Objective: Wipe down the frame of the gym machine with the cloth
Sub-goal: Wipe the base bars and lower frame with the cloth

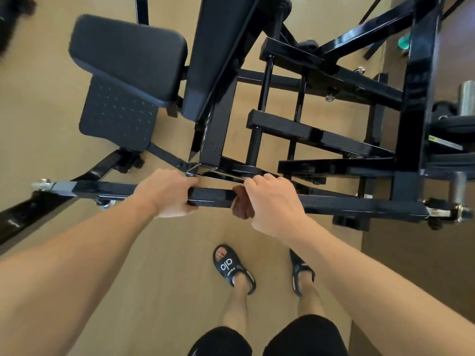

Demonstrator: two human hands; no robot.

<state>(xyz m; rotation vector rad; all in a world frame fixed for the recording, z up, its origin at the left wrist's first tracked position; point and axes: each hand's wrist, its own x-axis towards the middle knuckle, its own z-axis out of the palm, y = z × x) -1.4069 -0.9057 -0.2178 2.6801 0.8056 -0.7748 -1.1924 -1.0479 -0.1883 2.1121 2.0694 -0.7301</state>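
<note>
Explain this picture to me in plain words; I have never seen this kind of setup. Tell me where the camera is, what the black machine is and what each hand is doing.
The camera sits on the person's head and looks down, so you see both forearms, the legs and two black sandals on a tan floor. The black steel structure is a gym machine; its padded seat is at upper left. A long horizontal frame bar runs across the middle. The left hand grips that bar bare. The right hand holds a brown cloth wrapped against the same bar, for wiping it. A silvery peg shows at the right edge.
</note>
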